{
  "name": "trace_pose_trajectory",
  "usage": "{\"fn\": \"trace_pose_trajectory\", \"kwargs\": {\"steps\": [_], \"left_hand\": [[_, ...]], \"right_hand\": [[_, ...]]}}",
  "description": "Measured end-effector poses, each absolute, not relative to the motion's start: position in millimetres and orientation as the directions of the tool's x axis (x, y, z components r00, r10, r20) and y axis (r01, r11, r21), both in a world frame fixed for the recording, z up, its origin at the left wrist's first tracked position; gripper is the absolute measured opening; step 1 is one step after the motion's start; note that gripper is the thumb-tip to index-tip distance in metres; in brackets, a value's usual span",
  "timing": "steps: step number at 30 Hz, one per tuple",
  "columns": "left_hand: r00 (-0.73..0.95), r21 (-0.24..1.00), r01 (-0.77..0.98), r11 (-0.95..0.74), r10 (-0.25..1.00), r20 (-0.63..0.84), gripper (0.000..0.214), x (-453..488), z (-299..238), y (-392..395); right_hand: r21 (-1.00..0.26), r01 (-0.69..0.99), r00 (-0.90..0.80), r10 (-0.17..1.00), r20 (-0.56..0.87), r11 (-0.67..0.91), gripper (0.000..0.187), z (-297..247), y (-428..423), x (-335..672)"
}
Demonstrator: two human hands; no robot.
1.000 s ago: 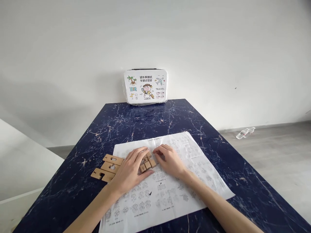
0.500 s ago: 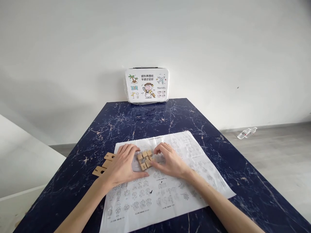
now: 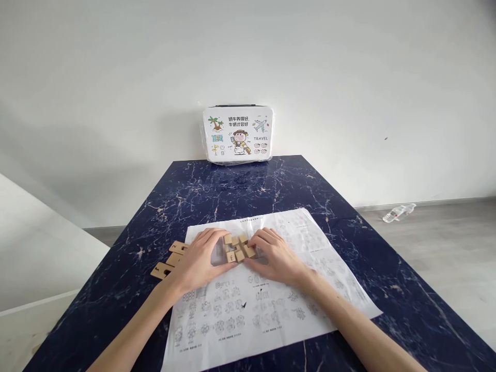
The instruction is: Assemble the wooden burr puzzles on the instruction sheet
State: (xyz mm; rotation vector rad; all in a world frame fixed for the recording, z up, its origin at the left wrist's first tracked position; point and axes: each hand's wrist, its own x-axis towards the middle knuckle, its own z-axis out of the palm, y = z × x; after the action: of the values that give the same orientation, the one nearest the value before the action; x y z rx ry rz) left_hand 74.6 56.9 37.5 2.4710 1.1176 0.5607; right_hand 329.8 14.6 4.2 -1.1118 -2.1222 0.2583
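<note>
A dark blue marbled tabletop [image 3: 271,186] fills the middle of the view and runs up to a white wall. On its near half lies a large white paper sheet [image 3: 310,289] printed with rows of small diagrams, its far right corner angled toward the table edge. At the far end, standing upright against the wall, is a white printed case [image 3: 237,135] with cartoon pictures and the word TRAVEL.

Both forearms reach in from the near edge over the sheet. The left hand [image 3: 197,261] is half curled, palm down, its fingers bent in against the left side of the wooden block cluster [image 3: 237,248]. The right hand [image 3: 277,258] is curled the same way, its fingertips pressing on the cluster's right side, so the two hands grip it between them. The cluster sits on the upper part of the sheet, its small square block ends showing between the hands.

Just to the left of the left hand, partly under it, lie flat notched wooden pieces [image 3: 170,258] on the bare tabletop beside the sheet's edge.

On the floor to the right, near the wall, a plastic bottle [image 3: 399,212] lies on its side.
</note>
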Motion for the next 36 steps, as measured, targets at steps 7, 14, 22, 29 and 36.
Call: {"fn": "trace_pose_trajectory", "kwargs": {"steps": [7,14,22,29,36], "left_hand": [[0.481,0.680,0.546,-0.489,0.848,0.223,0.065,86.1,39.0,44.4],[0.447,0.841,0.368,-0.397,0.869,0.214,0.065,96.7,38.7,30.5],[0.244,0.891,0.351,-0.289,0.947,0.211,0.060,99.3,41.9,29.8],[0.146,0.982,0.086,-0.166,0.977,0.152,0.050,102.0,47.4,37.2],[0.231,0.997,0.016,-0.072,0.971,0.066,0.063,100.7,44.6,38.5]], "right_hand": [[-0.676,0.575,-0.108,0.863,0.494,0.460,0.015,9.6,14.7,332.6],[-0.842,0.390,0.008,0.913,0.408,0.373,0.028,6.8,19.1,332.2],[-0.709,0.622,-0.035,0.916,0.399,0.332,0.022,2.5,17.7,330.1],[-0.701,0.630,-0.014,0.907,0.422,0.335,0.024,-0.2,17.6,330.5],[-0.814,0.508,0.032,0.938,0.346,0.283,0.028,3.0,17.9,328.3]]}}
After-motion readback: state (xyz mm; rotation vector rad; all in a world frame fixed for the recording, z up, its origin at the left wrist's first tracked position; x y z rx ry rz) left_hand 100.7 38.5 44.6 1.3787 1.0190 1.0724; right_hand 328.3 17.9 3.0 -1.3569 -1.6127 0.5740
